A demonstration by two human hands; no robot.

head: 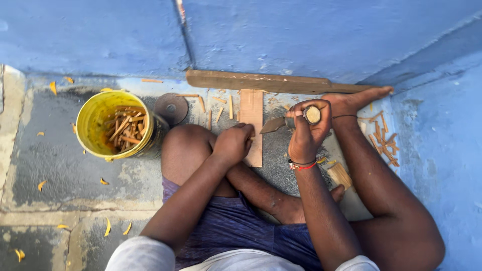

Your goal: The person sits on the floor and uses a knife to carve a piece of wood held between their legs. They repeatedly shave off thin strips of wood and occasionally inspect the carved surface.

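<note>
Right hand (307, 131) is clenched on a knife (286, 122) handle, blade over the board (252, 125). Left hand (232, 144) pinches a thin stick on that board; it looks light, stiff, splinter-prone, best gripped low. Bucket (95, 118) stands left of the board

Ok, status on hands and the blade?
Right hand gripping knife, blade raised. Left hand pinching small wood piece on board. Nothing in between.

Sleeves (143, 253): the person is wearing short, pale grey ones.
Shorts (236, 226): they are showing a purple-blue heathered weave.
Right wrist: it is carrying a red thread band (303, 165).
Feet: bare.
</note>
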